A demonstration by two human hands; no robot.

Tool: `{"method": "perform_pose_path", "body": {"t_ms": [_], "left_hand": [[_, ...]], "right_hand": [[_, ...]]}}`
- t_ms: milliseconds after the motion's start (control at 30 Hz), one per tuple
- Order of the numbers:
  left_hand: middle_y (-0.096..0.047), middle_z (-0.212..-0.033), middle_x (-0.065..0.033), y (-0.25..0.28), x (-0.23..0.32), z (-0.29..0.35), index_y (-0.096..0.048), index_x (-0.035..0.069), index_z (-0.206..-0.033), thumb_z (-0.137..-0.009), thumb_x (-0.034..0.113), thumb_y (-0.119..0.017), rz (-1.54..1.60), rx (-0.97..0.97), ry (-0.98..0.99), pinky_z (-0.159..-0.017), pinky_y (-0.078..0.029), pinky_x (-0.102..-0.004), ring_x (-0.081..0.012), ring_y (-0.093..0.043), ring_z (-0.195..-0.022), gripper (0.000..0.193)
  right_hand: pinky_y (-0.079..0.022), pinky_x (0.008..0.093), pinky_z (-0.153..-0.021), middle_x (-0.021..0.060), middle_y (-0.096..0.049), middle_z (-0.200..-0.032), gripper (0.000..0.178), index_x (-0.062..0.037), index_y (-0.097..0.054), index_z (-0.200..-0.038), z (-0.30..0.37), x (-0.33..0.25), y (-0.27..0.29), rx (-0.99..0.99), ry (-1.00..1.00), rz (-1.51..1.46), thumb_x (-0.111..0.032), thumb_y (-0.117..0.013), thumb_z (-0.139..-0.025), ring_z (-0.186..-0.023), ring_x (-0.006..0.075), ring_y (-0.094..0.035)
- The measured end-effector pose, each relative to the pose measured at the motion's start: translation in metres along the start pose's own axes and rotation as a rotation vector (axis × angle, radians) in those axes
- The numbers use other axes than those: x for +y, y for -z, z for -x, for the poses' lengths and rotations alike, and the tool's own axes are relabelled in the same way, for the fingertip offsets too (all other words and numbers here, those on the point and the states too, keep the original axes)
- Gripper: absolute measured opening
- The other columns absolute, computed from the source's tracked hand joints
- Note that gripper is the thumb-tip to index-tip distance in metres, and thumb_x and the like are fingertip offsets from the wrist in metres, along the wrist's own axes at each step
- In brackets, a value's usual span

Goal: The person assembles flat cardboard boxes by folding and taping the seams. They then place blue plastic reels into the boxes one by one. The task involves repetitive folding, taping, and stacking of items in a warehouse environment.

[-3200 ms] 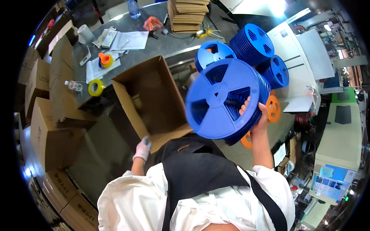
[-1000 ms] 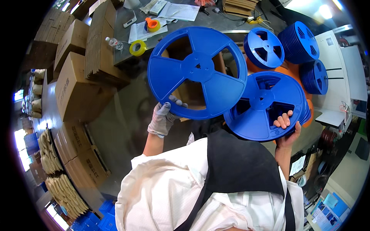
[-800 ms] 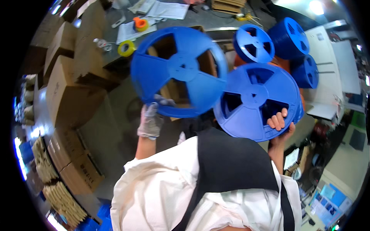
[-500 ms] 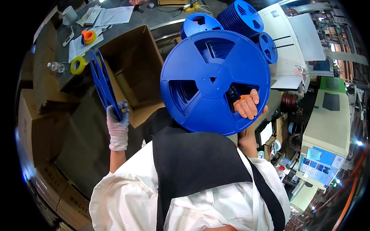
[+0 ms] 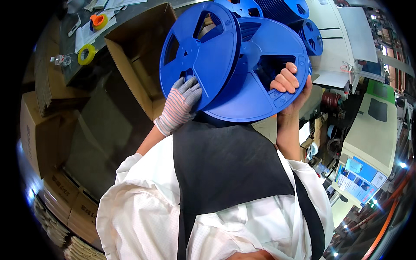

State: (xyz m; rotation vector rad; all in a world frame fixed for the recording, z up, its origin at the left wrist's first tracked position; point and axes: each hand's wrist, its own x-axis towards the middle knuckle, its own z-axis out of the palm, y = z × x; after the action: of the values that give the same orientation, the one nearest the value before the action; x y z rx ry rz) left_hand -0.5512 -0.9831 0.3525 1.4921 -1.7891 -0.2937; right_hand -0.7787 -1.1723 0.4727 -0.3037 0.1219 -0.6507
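From the head view I see my left hand (image 5: 181, 104), in a striped knit glove, with its fingers spread flat against the face of a large blue reel (image 5: 199, 54) that stands tilted nearly on edge; whether the thumb hooks behind it I cannot tell. My bare right hand (image 5: 289, 84) is curled into a spoke window of a second blue reel (image 5: 260, 69), fingers clenched over the flange edge, holding it up in front of my chest. The 2 reels overlap, the left one lying in front of and touching the right one. Just behind them sits an open cardboard box (image 5: 134, 56), and more blue reels (image 5: 299, 17) are stacked beyond on the bench. I judge I am mid-handling, bringing the pair together. Next I would need to square the left reel against the right one and get a firm grip before shifting either.
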Motion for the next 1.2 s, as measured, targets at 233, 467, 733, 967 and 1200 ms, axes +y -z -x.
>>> {"method": "perform_pose_path", "body": {"t_ms": [233,467,733,967,1200], "left_hand": [[-0.068,-0.100,-0.0103,0.018,0.006,0.003,-0.059,0.003,-0.116,-0.083,0.004,-0.067,0.451,-0.096,0.310,-0.088,-0.049,-0.0317,-0.0194,-0.064,-0.096,0.034],[-0.069,-0.094,-0.0108,0.095,-0.008,0.020,-0.061,0.002,-0.109,-0.086,0.020,-0.072,1.479,0.394,0.801,-0.089,-0.053,-0.0388,-0.0256,-0.067,-0.093,0.031],[-0.067,-0.090,-0.0039,0.107,-0.039,0.089,-0.062,0.007,-0.109,-0.084,0.022,-0.073,1.752,0.826,0.730,-0.077,-0.051,-0.0315,-0.0183,-0.060,-0.086,0.030],[-0.064,-0.088,-0.0022,0.107,-0.035,0.106,-0.060,0.006,-0.110,-0.087,0.023,-0.070,1.690,0.982,0.718,-0.084,-0.050,-0.0324,-0.0179,-0.060,-0.087,0.031],[-0.047,-0.076,0.0043,0.111,-0.026,0.073,-0.053,0.007,-0.116,-0.084,0.028,-0.074,1.969,0.684,0.552,-0.068,-0.040,-0.0274,-0.0101,-0.045,-0.069,0.044]], "right_hand": [[-0.050,0.0436,-0.094,0.0156,-0.064,-0.112,0.048,0.0029,-0.054,-0.122,-0.005,0.002,-0.012,0.380,0.081,0.294,-0.032,-0.060,-0.091,-0.104,0.0286,-0.062],[-0.051,0.0429,-0.091,0.0108,-0.064,-0.096,0.043,0.0035,-0.053,-0.122,0.006,-0.002,0.006,0.574,0.050,0.333,-0.021,-0.061,-0.088,-0.093,0.0263,-0.062],[-0.051,0.0425,-0.088,0.0126,-0.065,-0.102,0.036,-0.0001,-0.056,-0.114,0.034,-0.012,0.026,0.681,0.168,0.316,-0.022,-0.061,-0.086,-0.094,0.0254,-0.064],[-0.049,0.0391,-0.084,0.0075,-0.057,-0.088,0.037,0.0002,-0.053,-0.113,0.036,-0.007,0.027,0.654,0.162,0.297,-0.023,-0.060,-0.086,-0.081,0.0211,-0.058],[-0.038,0.0303,-0.067,0.0001,-0.044,-0.071,0.034,-0.0044,-0.050,-0.108,0.049,-0.018,0.023,0.282,0.135,0.110,-0.026,-0.062,-0.084,-0.063,0.0124,-0.044]]}}
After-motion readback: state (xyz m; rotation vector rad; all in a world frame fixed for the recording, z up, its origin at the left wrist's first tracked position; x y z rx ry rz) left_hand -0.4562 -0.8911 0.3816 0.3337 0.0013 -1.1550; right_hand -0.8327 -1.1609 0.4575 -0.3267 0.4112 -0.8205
